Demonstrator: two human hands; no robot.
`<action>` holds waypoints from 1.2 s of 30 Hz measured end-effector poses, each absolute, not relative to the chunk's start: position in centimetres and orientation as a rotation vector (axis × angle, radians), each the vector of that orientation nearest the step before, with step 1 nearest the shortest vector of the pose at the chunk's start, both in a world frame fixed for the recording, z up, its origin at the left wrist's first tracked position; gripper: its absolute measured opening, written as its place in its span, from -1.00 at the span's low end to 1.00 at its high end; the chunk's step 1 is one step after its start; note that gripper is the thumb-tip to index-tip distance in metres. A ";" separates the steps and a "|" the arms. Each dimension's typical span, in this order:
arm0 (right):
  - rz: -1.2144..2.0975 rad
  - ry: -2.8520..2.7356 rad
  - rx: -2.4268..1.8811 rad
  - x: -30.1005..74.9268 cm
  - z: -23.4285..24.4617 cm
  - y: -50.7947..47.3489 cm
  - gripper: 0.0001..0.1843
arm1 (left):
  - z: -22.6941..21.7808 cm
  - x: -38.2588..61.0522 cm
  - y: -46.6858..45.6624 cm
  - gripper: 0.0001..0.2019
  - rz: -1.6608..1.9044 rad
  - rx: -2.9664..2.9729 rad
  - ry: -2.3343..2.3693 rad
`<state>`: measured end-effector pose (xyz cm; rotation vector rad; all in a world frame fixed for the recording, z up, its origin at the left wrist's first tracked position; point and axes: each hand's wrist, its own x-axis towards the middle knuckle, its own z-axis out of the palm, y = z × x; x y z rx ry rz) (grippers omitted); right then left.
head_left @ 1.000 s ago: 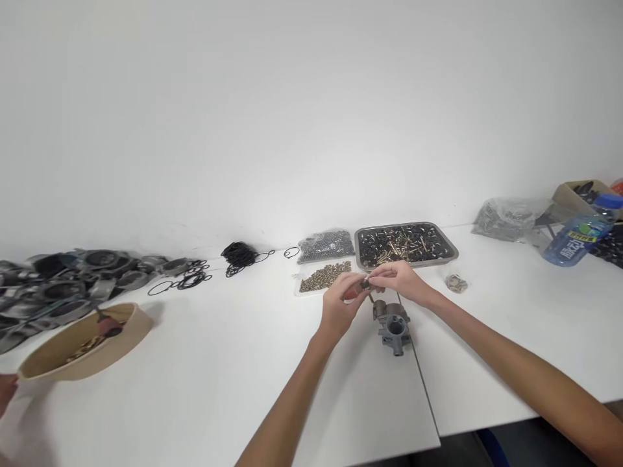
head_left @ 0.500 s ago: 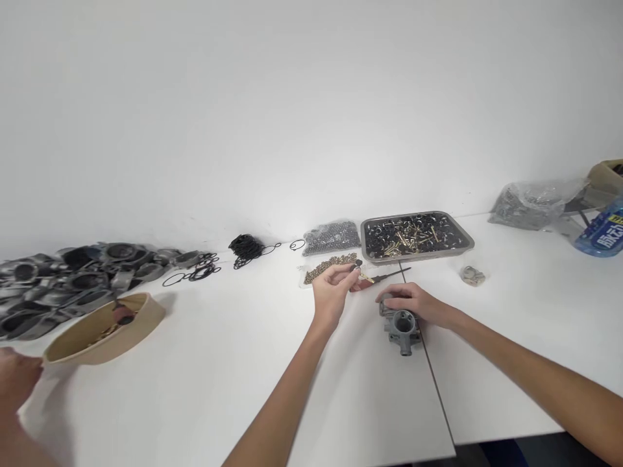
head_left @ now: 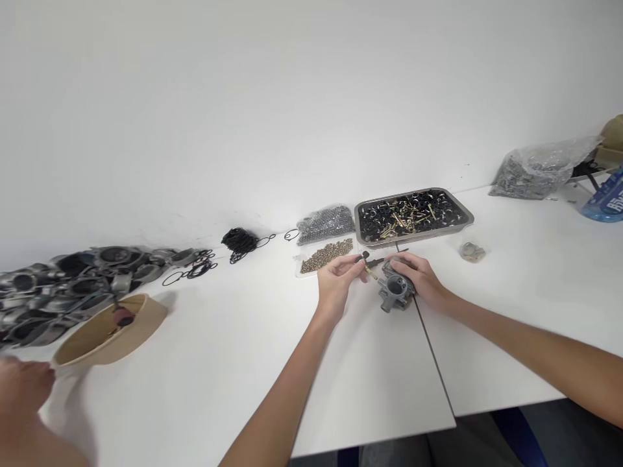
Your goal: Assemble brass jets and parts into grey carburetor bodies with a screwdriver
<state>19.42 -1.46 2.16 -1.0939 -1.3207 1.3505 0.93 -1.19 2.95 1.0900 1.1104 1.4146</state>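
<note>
My left hand [head_left: 335, 285] is closed, pinching a small brass screw with a black knob-like end [head_left: 370, 270] between thumb and fingertips. The brass end points down and right, close to a grey metal carburetor body [head_left: 395, 289]; whether they touch I cannot tell. My right hand [head_left: 422, 277] is wrapped around the back and right side of that carburetor body. Its round bore is turned up towards me, and a short spout points down-left. Behind my hands lies a screwdriver [head_left: 376, 263], mostly covered.
A metal tray [head_left: 413, 237] of black and brass parts stands behind, beside bags of steel balls [head_left: 325, 224] and brass pieces [head_left: 327, 254]. Grey castings [head_left: 87, 285] are heaped at left. Another person's hand [head_left: 24, 389] is by a beige bowl [head_left: 109, 350]. A blue bottle [head_left: 603, 201] stands right.
My right hand has tilted the carburetor body and brought it left and away from me, close to the brass screw. My left hand still pinches the screw. The view has shifted slightly.
</note>
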 end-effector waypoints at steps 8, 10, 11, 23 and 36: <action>1.327 -1.270 -1.058 19.3 2.0 -1.7 -0.64 | 3.0 1.4 -1.6 -0.66 1.400 1.103 1.113; 1.311 -1.260 -1.034 19.2 2.1 -1.8 -0.64 | 3.0 1.5 -1.7 -0.67 1.398 1.121 1.127; 1.305 -1.256 -1.024 19.2 2.1 -1.8 -0.64 | 3.0 1.5 -1.7 -0.67 1.395 1.128 1.138; 1.231 -1.222 -1.012 19.1 2.0 -2.1 -0.64 | 3.4 2.0 -2.0 -0.65 1.430 1.108 1.148; 1.212 -1.273 -1.004 19.3 1.9 -2.1 -0.66 | 3.5 2.2 -2.8 -0.82 1.208 1.320 0.939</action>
